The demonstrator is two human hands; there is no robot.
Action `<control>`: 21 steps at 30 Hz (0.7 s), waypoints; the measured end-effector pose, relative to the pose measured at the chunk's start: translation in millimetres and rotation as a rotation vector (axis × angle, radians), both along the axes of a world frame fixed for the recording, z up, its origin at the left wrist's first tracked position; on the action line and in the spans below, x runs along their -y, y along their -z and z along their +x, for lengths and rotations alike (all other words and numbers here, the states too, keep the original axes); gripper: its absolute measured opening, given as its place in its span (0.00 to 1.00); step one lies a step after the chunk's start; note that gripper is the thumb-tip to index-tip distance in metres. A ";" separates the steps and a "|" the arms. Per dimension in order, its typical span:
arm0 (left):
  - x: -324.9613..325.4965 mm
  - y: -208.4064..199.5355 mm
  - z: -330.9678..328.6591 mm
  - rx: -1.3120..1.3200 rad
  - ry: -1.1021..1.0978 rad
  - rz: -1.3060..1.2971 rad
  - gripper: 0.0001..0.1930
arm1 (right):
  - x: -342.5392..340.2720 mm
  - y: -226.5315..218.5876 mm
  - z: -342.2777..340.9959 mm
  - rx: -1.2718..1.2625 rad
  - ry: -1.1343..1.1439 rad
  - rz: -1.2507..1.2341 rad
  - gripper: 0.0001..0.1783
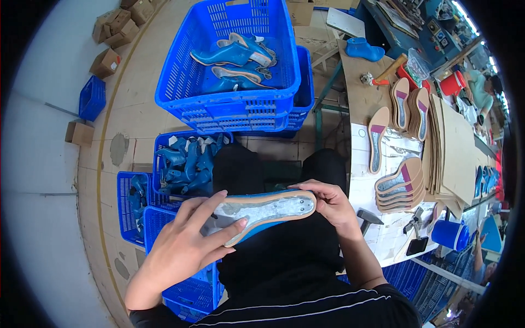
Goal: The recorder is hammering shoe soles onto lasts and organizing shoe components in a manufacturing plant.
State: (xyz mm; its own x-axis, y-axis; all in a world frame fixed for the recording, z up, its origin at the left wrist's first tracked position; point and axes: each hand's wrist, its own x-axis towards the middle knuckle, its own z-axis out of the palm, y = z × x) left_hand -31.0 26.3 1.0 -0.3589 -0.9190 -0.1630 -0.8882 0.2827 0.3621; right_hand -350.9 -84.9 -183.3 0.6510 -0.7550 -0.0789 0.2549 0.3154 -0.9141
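Observation:
Across my lap I hold a blue shoe last (257, 232), sole side up, with a tan-edged insole (268, 209) lying along its bottom. The insole's middle is grey and white, with small dark dots at the heel end. My left hand (191, 235) is closed around the wide toe end, its fingers spread over the insole's face. At the narrow heel end my right hand (331, 205) pinches the edge between thumb and fingers. The underside of the last is mostly hidden.
Ahead stands a blue crate (227, 101) with several lasts bearing insoles; another crate (158, 143) of blue lasts is at left. The workbench (358, 191) at right carries stacked insoles (402, 186), a hammer (369, 218), a blue jug (451, 234) and board sheets (456, 147).

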 end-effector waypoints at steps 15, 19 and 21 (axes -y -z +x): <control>-0.8 -1.9 -14.0 0.028 -0.143 0.003 0.32 | 3.3 -2.0 5.2 0.341 0.015 0.212 0.40; 0.5 -3.5 -17.1 0.036 -0.148 -0.005 0.31 | 5.8 -2.4 2.9 0.117 -0.047 0.071 0.44; 0.4 -4.5 -17.2 0.041 -0.146 0.003 0.31 | 4.3 0.1 3.4 0.150 -0.030 0.071 0.40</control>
